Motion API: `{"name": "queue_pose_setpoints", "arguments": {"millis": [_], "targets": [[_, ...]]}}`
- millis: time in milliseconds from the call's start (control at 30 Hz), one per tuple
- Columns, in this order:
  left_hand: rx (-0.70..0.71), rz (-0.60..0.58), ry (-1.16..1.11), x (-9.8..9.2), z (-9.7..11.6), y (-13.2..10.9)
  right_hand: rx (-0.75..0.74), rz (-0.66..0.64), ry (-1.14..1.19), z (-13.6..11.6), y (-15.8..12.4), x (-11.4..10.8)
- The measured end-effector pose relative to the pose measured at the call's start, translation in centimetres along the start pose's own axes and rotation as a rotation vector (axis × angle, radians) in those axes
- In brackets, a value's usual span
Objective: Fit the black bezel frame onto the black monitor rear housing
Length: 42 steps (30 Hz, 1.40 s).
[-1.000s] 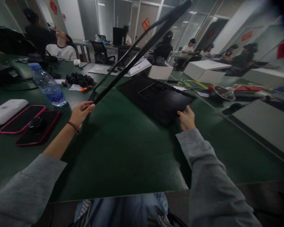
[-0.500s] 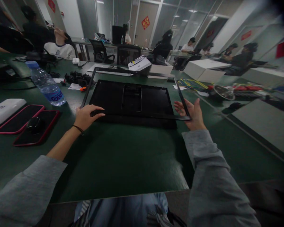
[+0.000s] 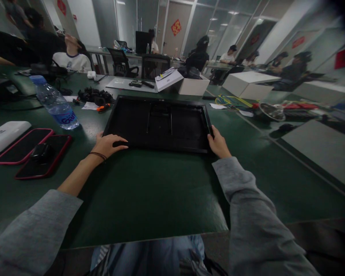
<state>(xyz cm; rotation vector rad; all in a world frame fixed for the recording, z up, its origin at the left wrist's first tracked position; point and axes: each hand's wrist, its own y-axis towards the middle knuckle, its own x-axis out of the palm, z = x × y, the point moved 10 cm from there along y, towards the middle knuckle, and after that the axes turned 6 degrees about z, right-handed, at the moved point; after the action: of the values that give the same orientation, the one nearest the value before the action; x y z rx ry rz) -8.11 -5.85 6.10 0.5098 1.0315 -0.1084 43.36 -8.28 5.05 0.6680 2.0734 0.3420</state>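
Note:
A black monitor bezel (image 3: 166, 148) lies over a black monitor back shell (image 3: 186, 120) on the green table, their outlines nearly matching. My left hand (image 3: 107, 147) is closed around the bezel's near left corner, thumb and a finger along the front rail; its other fingertips are partly hidden behind the edge. At the right side, my right hand (image 3: 219, 143) grips the bezel's edge near the front corner, thumb on the inner side. A raised rectangular section shows in the middle of the shell.
Left stand a water bottle (image 3: 56, 103), a white box-shaped device (image 3: 8, 134) and two red-rimmed phones, a black object on one. Behind are black cables (image 3: 93, 96) and an open white box (image 3: 194, 85). Cables and a metal bowl (image 3: 271, 112) lie right. Several people sit beyond.
The bezel has come down from above the shell onto it. My right hand has moved inward and closed on the right edge; my left hand stays at the left corner, slightly lower.

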Motion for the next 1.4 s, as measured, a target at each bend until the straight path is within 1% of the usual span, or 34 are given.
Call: {"name": "queue_pose_setpoints", "arguments": {"millis": [167, 233, 267, 333, 400, 433, 467, 500, 567, 633, 700, 800, 867, 1033, 1100, 1167, 1233, 1300, 1400], "targets": [[0.027, -0.024, 0.009, 0.1, 0.2, -0.1, 0.009, 0.007, 0.009, 0.3, -0.2, 0.0], [0.042, -0.008, -0.012, -0.2, 0.3, 0.0, 0.013, 0.01, 0.015, 0.3, -0.1, 0.1], [0.045, 0.02, -0.024, -0.5, 0.2, 0.0, 0.017, 0.011, 0.015, 0.4, -0.1, 0.2], [0.033, 0.123, -0.046, -1.4, -0.4, 0.2, 0.031, 0.016, 0.011, 0.4, -0.2, 0.3], [-0.021, 0.259, -0.047, -2.5, -1.8, 0.3, 0.041, 0.021, 0.0, 0.3, -0.4, 0.3], [-0.067, 0.314, -0.039, -2.9, -2.7, 0.3, 0.048, 0.026, -0.013, 0.2, -0.5, 0.2], [-0.126, 0.344, -0.03, -3.0, -3.8, 0.2, 0.057, 0.035, -0.032, 0.1, -0.6, 0.1], [-0.192, 0.349, -0.025, -2.8, -4.9, 0.2, 0.072, 0.046, -0.057, 0.0, -0.8, -0.1], [-0.314, 0.306, -0.029, -2.2, -6.8, 0.0, 0.112, 0.075, -0.117, 0.1, -1.1, -0.7], [-0.39, 0.251, -0.045, -1.7, -8.0, -0.1, 0.147, 0.107, -0.164, 0.4, -1.2, -1.3], [-0.416, 0.22, -0.067, -1.5, -8.4, -0.1, 0.163, 0.128, -0.178, 0.8, -1.1, -1.6], [-0.415, 0.211, -0.123, -1.6, -8.3, -0.1, 0.158, 0.142, -0.158, 1.3, -0.7, -1.7], [-0.422, 0.228, -0.17, -1.7, -8.2, -0.1, 0.152, 0.137, -0.145, 1.6, -0.4, -1.4], [-0.488, 0.268, -0.329, -1.5, -8.7, -0.1, 0.144, 0.121, -0.097, 1.9, -0.1, -0.8], [-0.519, 0.271, -0.408, -1.4, -9.1, -0.2, 0.14, 0.117, -0.081, 2.0, -0.1, -0.7], [-0.562, 0.28, -0.434, -1.4, -9.9, -0.4, 0.134, 0.119, -0.068, 2.0, -0.1, -0.7], [-0.593, 0.29, -0.387, -1.7, -10.8, -0.6, 0.13, 0.125, -0.057, 1.9, -0.2, -0.7], [-0.608, 0.3, -0.288, -2.2, -11.4, -0.9, 0.125, 0.121, -0.053, 1.5, -0.3, -0.5], [-0.615, 0.278, -0.139, -2.7, -11.2, -1.2, 0.099, 0.094, -0.069, 0.5, -0.5, 0.1]]}}
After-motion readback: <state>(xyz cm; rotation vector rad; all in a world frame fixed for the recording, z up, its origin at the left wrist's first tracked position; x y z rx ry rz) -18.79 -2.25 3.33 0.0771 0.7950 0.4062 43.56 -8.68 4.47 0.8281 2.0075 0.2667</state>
